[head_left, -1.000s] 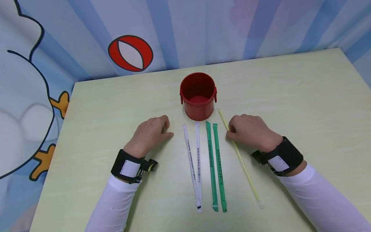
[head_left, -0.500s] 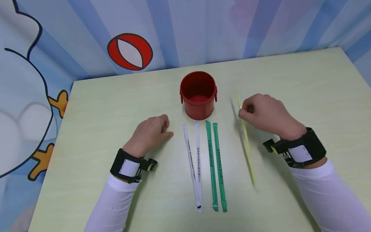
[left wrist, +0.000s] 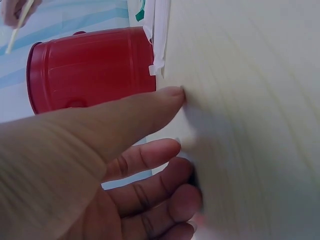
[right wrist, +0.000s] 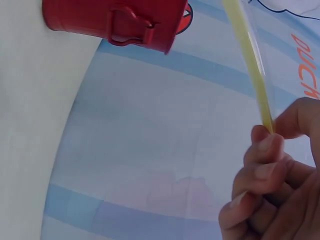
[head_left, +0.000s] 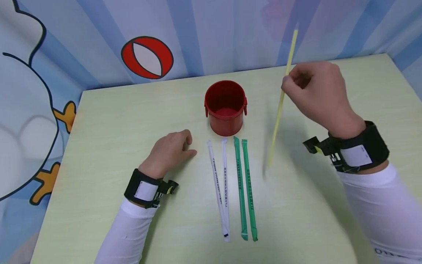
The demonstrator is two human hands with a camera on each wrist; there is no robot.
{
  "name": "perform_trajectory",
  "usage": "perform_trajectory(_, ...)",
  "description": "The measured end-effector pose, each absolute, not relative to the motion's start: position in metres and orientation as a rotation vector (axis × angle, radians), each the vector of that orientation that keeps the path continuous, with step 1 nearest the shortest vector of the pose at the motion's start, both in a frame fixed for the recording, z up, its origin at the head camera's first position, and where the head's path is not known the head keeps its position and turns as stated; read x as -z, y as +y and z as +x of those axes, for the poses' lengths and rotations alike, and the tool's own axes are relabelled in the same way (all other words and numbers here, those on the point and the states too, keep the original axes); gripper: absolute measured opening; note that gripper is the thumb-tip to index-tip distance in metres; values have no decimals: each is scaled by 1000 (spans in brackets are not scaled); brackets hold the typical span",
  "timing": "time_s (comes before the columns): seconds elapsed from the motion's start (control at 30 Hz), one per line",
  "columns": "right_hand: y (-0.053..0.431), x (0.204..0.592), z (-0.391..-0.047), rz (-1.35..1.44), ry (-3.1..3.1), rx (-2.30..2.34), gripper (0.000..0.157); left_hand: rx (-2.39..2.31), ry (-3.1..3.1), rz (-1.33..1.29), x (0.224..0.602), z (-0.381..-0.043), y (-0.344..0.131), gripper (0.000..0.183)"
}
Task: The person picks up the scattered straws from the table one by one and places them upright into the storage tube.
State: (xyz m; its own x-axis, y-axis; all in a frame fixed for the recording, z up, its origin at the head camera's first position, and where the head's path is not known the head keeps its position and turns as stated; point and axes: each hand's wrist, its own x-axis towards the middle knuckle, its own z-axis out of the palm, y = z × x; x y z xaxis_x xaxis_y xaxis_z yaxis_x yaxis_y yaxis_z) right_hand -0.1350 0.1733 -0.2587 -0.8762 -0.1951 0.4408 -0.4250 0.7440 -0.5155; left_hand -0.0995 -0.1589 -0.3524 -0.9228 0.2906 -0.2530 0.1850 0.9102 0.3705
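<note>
My right hand [head_left: 321, 95] pinches a yellow drinking straw [head_left: 278, 117] in a clear wrapper, held up above the table and steeply tilted, right of the red bucket [head_left: 226, 124]. In the right wrist view the straw [right wrist: 250, 55] runs up from between thumb and fingertips. My left hand [head_left: 169, 152] rests on the table left of the bucket, fingers loosely curled around nothing; the left wrist view shows its thumb and fingertips [left wrist: 185, 200] at the tabletop. Between the hands lie two white-wrapped straws [head_left: 215, 179] and two green-wrapped straws [head_left: 240, 190], side by side in front of the bucket.
The pale wooden table [head_left: 132, 110] ends at the back against a blue striped cloth [head_left: 214, 36] printed with a red and white ball. The bucket is upright with its mouth up, small handles [head_left: 245, 108] at its sides. More printed cloth hangs at the left.
My right hand has lifted the yellow straw off the table, moving up and to the right, and the straw has tipped toward upright. The left hand and the other straws have stayed put.
</note>
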Motion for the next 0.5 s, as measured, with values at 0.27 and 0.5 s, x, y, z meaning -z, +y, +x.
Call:
perform_trajectory(0.27,173,244,-144,503,-2323,-972,28,-492,2774,353,353,-100,-158,27)
perform_trajectory(0.5,168,229,-153,487,-2062,-1038,28,-501,2768,348,353,-99,-157,28)
